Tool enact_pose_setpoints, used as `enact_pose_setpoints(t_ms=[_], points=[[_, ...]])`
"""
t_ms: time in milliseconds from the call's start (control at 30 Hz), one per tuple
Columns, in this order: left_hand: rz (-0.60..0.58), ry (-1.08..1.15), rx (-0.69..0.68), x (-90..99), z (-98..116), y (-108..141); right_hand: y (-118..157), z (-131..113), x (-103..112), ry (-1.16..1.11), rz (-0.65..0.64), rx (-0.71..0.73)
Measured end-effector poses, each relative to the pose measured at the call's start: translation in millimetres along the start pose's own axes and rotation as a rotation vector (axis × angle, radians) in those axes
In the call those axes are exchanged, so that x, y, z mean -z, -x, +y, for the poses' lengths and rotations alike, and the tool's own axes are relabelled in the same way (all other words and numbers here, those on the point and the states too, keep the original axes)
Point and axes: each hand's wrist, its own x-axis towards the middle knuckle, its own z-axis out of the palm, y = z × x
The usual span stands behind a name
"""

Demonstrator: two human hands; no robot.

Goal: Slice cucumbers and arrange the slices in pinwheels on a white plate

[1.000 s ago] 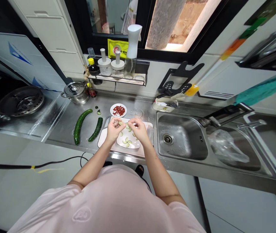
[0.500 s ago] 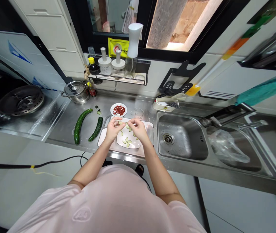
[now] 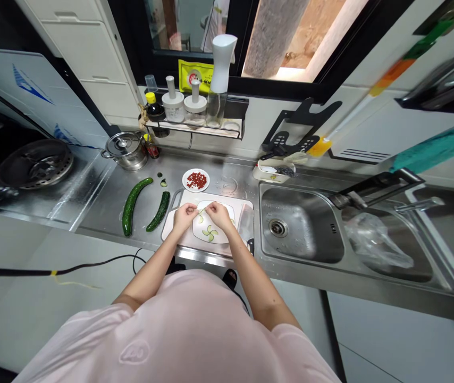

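Observation:
My left hand (image 3: 185,217) and my right hand (image 3: 218,214) are pinched close together over the far left part of a white plate (image 3: 199,234). A thin green cucumber slice (image 3: 202,211) shows between the fingertips of both hands. On the plate lies a flower shape of curved cucumber slices (image 3: 210,233), with more slices partly covered by my hands. Under the plate is a pale cutting board (image 3: 183,241). A knife (image 3: 246,226) with a dark handle lies at the board's right side.
Left of the board lie a cut cucumber (image 3: 158,211), a whole one (image 3: 132,207) and small end pieces (image 3: 164,182). A dish of chopped red chili (image 3: 195,180) stands behind the board. A steel pot (image 3: 126,151) is back left; the sink (image 3: 301,226) is right.
Both hands have moved slightly lower over the plate, and the right hand has also shifted left. More of the knife now shows at the right.

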Motion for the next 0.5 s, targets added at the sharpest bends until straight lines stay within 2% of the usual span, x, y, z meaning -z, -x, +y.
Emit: enact_pose_setpoints(t_ms=[133, 333, 500], points=[[0.000, -0.168, 0.006, -1.5, -12, 1, -2, 8, -11, 0.085, -0.013, -0.028], [-0.030, -0.466, 0.029, -4.1, -18, -1, -6, 21, -26, 0.238, -0.035, -0.071], [-0.028, -0.522, 0.028, -6.8, -23, -3, -8, 29, -33, 0.358, -0.059, -0.069]])
